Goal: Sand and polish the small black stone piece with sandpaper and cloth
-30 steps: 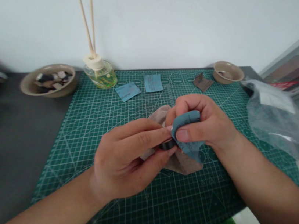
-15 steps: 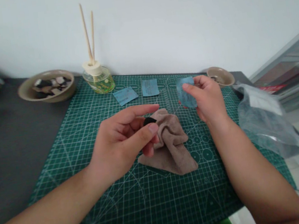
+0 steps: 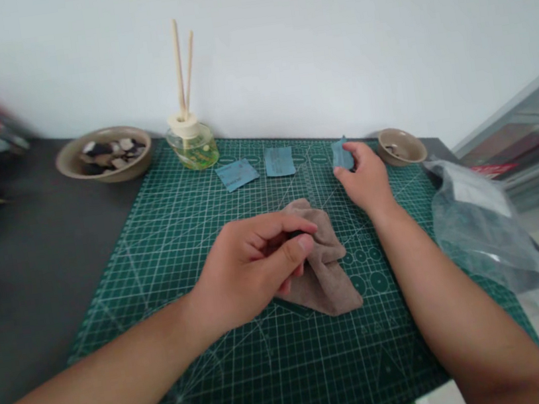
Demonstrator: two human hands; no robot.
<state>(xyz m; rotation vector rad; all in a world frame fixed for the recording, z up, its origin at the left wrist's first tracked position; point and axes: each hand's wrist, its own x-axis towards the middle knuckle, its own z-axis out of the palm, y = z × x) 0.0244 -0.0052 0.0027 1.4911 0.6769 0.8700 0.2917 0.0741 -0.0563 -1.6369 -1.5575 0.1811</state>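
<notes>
My left hand (image 3: pixel 253 264) is closed in a pinch over the cloth, holding a small black piece (image 3: pixel 295 233) that the fingers mostly hide. Beneath it a crumpled brown cloth (image 3: pixel 334 283) lies on the green cutting mat (image 3: pixel 155 245). Farther off to the right, my right hand (image 3: pixel 369 178) grips a small blue printed sheet (image 3: pixel 340 156), which looks like the back of sandpaper, at the mat's far side. Two similar sheets lie flat to its left: one blue sheet (image 3: pixel 279 162) squarely placed, another blue sheet (image 3: pixel 238 175) turned at an angle.
A reed diffuser (image 3: pixel 193 146) with two sticks stands at the mat's back left. Left of it is a bowl (image 3: pixel 68 165) of dark and light chips. A smaller bowl (image 3: pixel 412 150) sits back right, near a clear plastic bag (image 3: pixel 484 232). A white wall rises behind.
My right hand has carried its blue sheet back and down toward the mat. My left hand has shifted right over the cloth, its fingers closing further around the black piece. The view has shifted slightly.
</notes>
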